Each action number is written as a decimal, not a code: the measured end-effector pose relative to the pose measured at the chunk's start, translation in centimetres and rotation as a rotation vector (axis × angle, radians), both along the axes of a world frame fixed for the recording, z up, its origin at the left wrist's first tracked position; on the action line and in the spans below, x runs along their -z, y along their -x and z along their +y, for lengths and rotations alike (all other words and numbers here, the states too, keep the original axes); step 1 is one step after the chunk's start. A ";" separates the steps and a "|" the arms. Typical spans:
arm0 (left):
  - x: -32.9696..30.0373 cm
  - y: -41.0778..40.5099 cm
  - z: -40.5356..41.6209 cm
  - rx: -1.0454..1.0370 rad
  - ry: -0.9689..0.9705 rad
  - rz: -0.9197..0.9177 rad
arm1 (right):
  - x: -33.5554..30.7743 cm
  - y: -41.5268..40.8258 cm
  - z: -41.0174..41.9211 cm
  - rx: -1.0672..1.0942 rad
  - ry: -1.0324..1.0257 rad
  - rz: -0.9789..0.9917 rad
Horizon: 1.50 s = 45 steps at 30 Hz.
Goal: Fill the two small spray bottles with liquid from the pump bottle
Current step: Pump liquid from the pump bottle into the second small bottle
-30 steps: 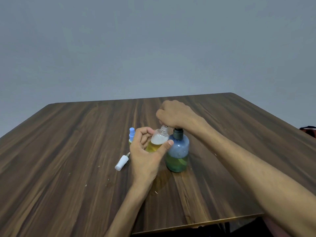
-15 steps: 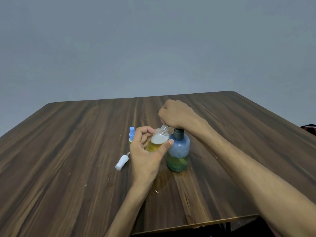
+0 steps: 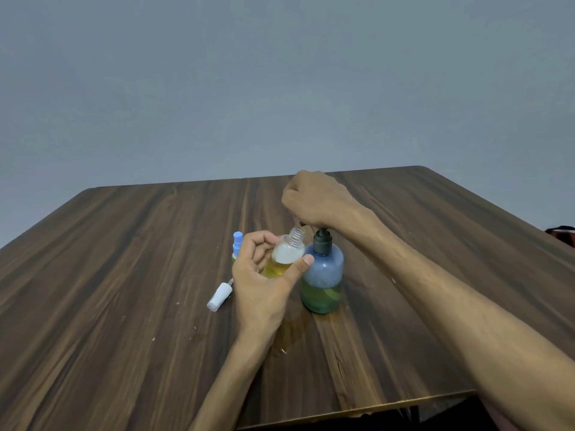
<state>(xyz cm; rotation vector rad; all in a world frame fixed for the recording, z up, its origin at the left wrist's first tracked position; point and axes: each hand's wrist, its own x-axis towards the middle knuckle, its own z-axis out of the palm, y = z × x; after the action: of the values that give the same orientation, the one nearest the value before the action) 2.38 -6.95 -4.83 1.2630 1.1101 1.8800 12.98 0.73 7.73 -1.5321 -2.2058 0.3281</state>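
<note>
On the wooden worktop (image 3: 124, 275) we count one loose white spray cap (image 3: 219, 296), two small spray bottles and one pump bottle (image 3: 322, 276). Nearest, our left hand (image 3: 264, 275) grips the open spray bottle (image 3: 284, 258), tilted beside the pump bottle. Our right hand (image 3: 314, 197) curls over the pump head. Behind the left hand stands the blue-capped spray bottle (image 3: 237, 245).

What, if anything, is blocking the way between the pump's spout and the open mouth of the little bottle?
Nothing visible: the small bottle, gripped by the left hand, has its uncapped neck tilted just under the spout, which the right hand mostly hides.
</note>
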 end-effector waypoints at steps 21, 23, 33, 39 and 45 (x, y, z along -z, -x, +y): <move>0.0 0.0 0.1 -0.002 0.023 0.022 | -0.5 0.1 -0.4 0.022 0.052 -0.030; 0.1 -0.1 0.2 0.006 0.018 0.030 | 0.4 0.1 -0.5 0.032 0.136 -0.037; 0.1 -0.2 0.1 -0.008 0.015 0.006 | 0.5 0.1 -0.5 0.047 0.144 -0.001; 0.2 -0.1 0.2 -0.002 0.025 0.023 | 0.7 -0.2 -0.6 0.061 0.136 0.028; 0.2 0.0 0.1 -0.002 0.004 0.033 | 0.3 0.0 -0.3 0.059 0.060 0.012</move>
<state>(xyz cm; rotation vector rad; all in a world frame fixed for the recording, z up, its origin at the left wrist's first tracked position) 2.41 -6.84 -4.98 1.2949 1.1325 1.8640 13.00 0.39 7.40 -1.6190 -2.1551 0.3864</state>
